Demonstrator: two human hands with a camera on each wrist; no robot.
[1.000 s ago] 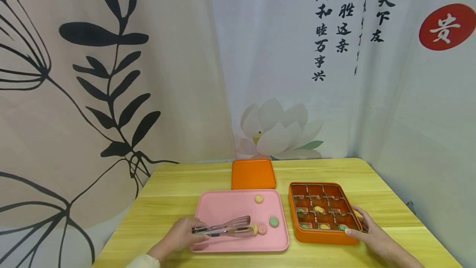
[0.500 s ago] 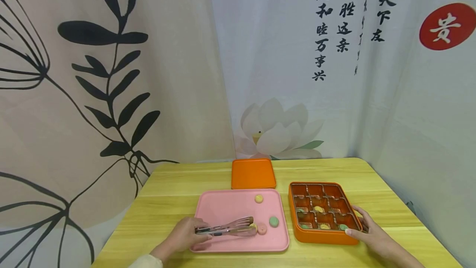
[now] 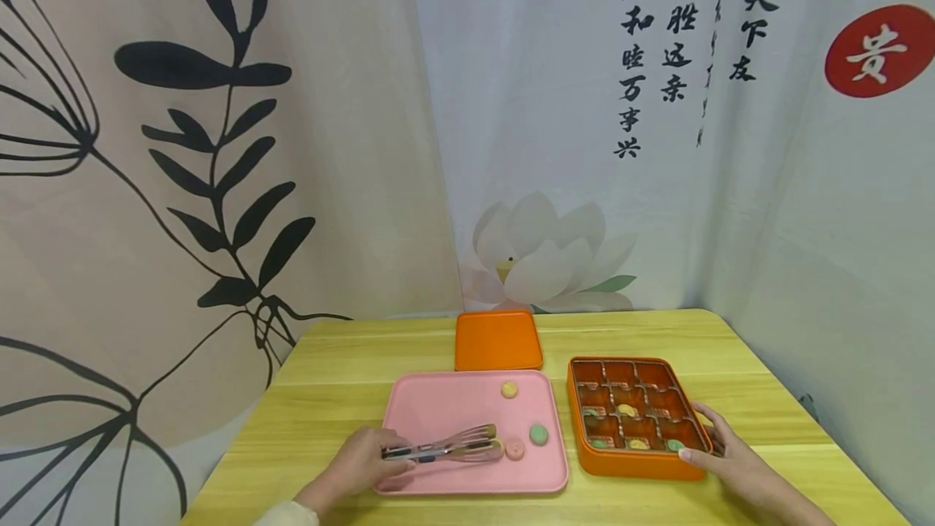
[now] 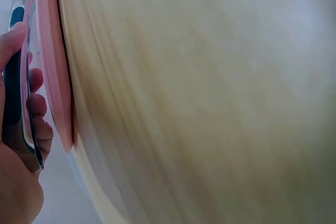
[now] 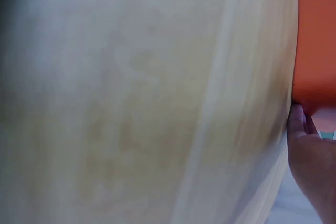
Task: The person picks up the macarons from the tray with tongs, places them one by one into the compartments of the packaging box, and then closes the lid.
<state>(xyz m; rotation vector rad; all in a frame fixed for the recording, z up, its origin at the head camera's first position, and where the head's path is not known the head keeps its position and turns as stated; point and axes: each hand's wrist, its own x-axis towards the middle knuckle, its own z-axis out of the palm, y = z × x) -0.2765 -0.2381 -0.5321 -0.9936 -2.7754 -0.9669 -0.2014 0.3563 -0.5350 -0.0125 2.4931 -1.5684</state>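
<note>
My left hand (image 3: 361, 459) grips a pair of tongs (image 3: 438, 450), their clear heads lying low over the pink tray (image 3: 438, 404). Between those tips shows a small yellow macaron (image 3: 498, 445), partly covered by the tongs. Beside it on the tray are a pink macaron (image 3: 514, 449), a green macaron (image 3: 539, 434) and, farther back, another yellow macaron (image 3: 509, 389). In the left wrist view the thumb presses the dark handle (image 4: 13, 87), fingers underneath. My right hand (image 3: 730, 457) holds the near right corner of an orange divided box (image 3: 643, 467), thumb at its front rim.
Several green and yellow macarons sit in the box's clear compartments. An orange lid (image 3: 499, 341) lies flat behind the tray on the wooden table (image 3: 358, 355). A printed curtain (image 3: 380, 144) stands close behind the table and along its right side.
Over the first half second the tongs shifted slightly right, and their tips came around the yellow macaron. Since then they have barely moved. The right hand and box stayed put.
</note>
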